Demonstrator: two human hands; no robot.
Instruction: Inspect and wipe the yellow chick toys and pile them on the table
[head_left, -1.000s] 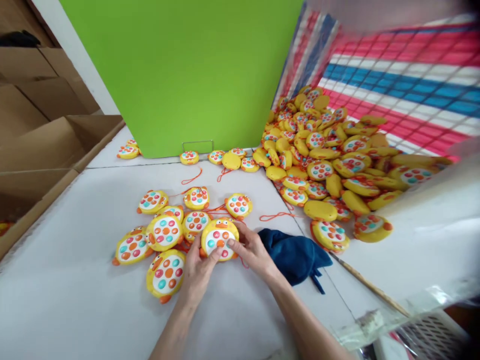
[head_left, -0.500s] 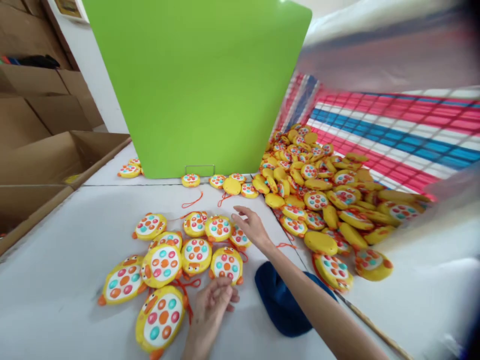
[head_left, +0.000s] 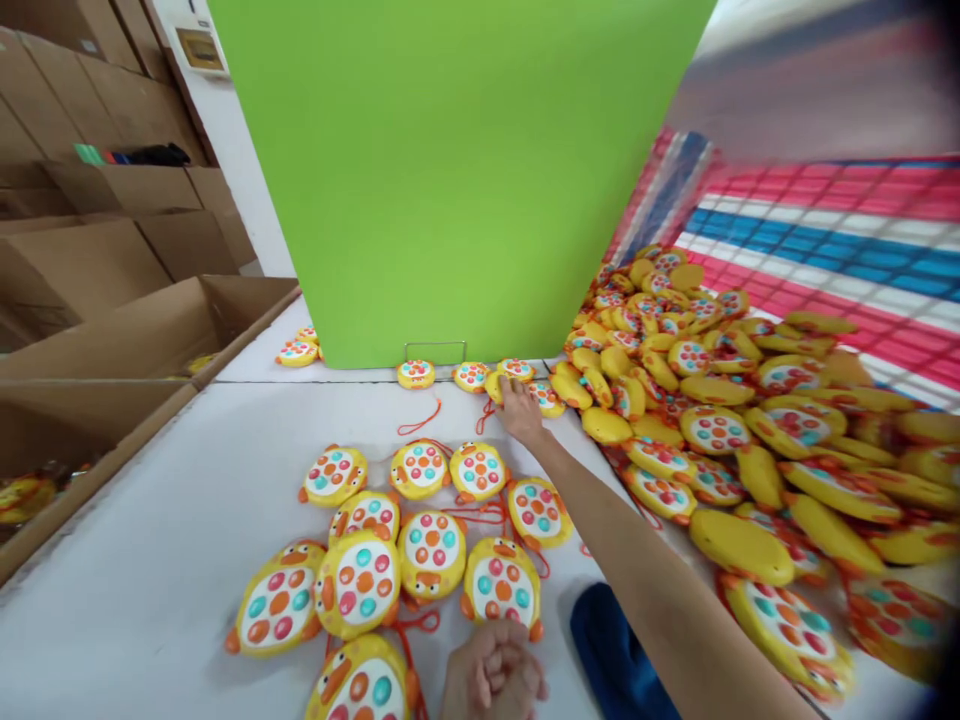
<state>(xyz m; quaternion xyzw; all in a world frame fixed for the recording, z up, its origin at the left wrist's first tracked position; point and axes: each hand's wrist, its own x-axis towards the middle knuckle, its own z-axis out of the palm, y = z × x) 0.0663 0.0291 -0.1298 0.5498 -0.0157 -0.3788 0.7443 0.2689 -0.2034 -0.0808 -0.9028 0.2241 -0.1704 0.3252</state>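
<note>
My right hand [head_left: 519, 408] reaches to the back of the table, its fingers closed on the edge of a face-down yellow duck toy [head_left: 493, 388] by the green board. Face-up duck toys with coloured dots lie beside it, one of them [head_left: 546, 399] partly behind the hand. My left hand [head_left: 495, 672] rests low in front with its fingers curled in and nothing visible in them. It is just below a duck toy [head_left: 502, 588] at the near side of a loose group of face-up duck toys [head_left: 433, 553]. Red cords trail from several of them.
A tall green board [head_left: 465, 180] stands across the back. On the right, a large heap of duck toys [head_left: 716, 430] lies against striped sheeting [head_left: 825, 240]. A dark blue cloth item [head_left: 619, 650] is under my right forearm. Open cardboard boxes [head_left: 142, 330] stand at left.
My right hand has moved from above the near group to the face-down duck toy at the back. My left hand stays near the same toy, fingers more curled. The view has turned slightly left.
</note>
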